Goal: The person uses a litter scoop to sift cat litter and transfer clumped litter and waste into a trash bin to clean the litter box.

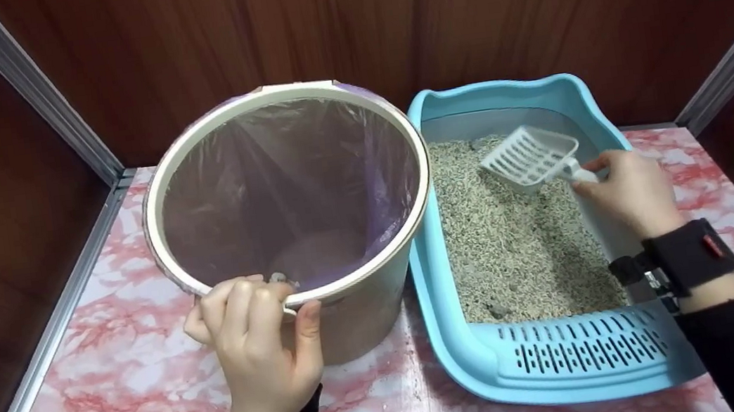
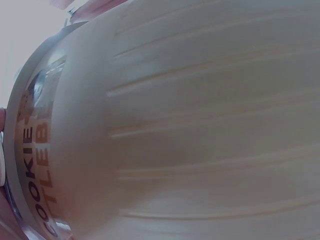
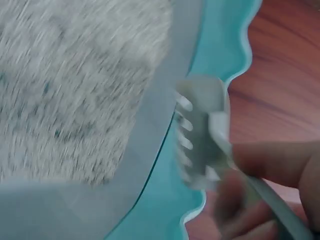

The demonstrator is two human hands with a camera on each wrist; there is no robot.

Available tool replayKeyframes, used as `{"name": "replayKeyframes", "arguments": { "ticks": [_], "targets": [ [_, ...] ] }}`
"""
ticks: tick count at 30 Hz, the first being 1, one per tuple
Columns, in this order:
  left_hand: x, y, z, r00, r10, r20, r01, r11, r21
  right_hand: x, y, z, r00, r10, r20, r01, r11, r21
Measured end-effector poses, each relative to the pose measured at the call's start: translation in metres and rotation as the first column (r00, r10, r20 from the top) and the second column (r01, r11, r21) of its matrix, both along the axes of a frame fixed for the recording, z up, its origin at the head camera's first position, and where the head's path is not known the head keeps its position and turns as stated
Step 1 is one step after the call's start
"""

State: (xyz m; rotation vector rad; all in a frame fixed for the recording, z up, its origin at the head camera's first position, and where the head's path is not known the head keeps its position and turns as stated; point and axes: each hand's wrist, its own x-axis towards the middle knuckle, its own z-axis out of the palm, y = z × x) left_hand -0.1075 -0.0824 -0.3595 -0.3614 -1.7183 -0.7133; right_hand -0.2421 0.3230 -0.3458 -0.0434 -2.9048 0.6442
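My right hand (image 1: pixel 631 192) grips the handle of a white slotted litter scoop (image 1: pixel 530 155), held above the litter in a blue litter box (image 1: pixel 444 337). No clump shows in the scoop. In the right wrist view the scoop (image 3: pixel 202 130) looks blurred, with fingers around its handle. My left hand (image 1: pixel 254 341) holds the near rim of a beige trash bin (image 1: pixel 368 319), fingers over the rim and thumb outside. A clear purplish bag (image 1: pixel 303 150) lines the bin, and a small grey clump (image 1: pixel 279 278) shows inside near those fingers. The left wrist view shows the bin's ribbed side (image 2: pixel 200 120).
The bin stands directly left of the litter box on a red-and-white marbled surface (image 1: pixel 127 379). Dark wooden panels (image 1: pixel 328 19) with metal edging (image 1: pixel 32 87) close in the back and sides. A dark clump (image 1: pixel 496 309) lies in the litter (image 1: pixel 515 257) near the front.
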Motion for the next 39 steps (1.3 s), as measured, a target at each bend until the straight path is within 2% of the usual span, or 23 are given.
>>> {"name": "replayKeyframes", "arguments": {
  "ticks": [4,8,12,17,23,27,30,36,39],
  "targets": [
    [0.0,0.0,0.0,1.0,0.0,-0.004,0.0,1.0,0.001,-0.005,0.003,0.009,0.988,0.045,0.151,-0.061,0.993,0.106],
    [0.0,0.001,0.001,1.0,0.001,-0.004,-0.001,1.0,0.002,-0.013,0.0,0.025,0.968,0.07,0.242,-0.11,0.981,0.157],
    [0.0,0.0,0.001,1.0,0.004,-0.001,-0.004,1.0,0.004,-0.025,-0.012,0.032,0.968,0.038,0.249,-0.091,0.974,0.207],
    [0.001,0.001,0.002,1.0,0.007,-0.004,-0.007,1.0,0.004,-0.042,-0.038,0.025,0.969,-0.054,0.241,-0.023,0.952,0.305],
    [0.001,0.001,0.002,1.0,0.002,-0.017,-0.002,1.0,0.003,-0.064,-0.066,0.018,0.983,-0.057,0.174,-0.017,0.917,0.399],
    [0.002,0.001,0.0,1.0,0.003,-0.025,-0.003,1.0,0.006,-0.074,-0.075,0.004,0.994,-0.048,0.101,0.002,0.91,0.416],
    [0.003,0.001,-0.001,0.999,0.009,-0.031,-0.008,1.0,0.007,-0.078,-0.077,-0.014,0.997,-0.052,0.051,0.028,0.919,0.393],
    [0.003,0.002,-0.002,0.999,0.013,-0.042,-0.012,1.0,0.009,-0.073,-0.069,-0.048,0.995,-0.104,0.005,0.096,0.935,0.342],
    [0.002,0.001,-0.001,0.999,0.013,-0.043,-0.012,1.0,0.014,-0.068,-0.068,-0.061,0.994,-0.108,0.006,0.101,0.946,0.309]
  ]
}}
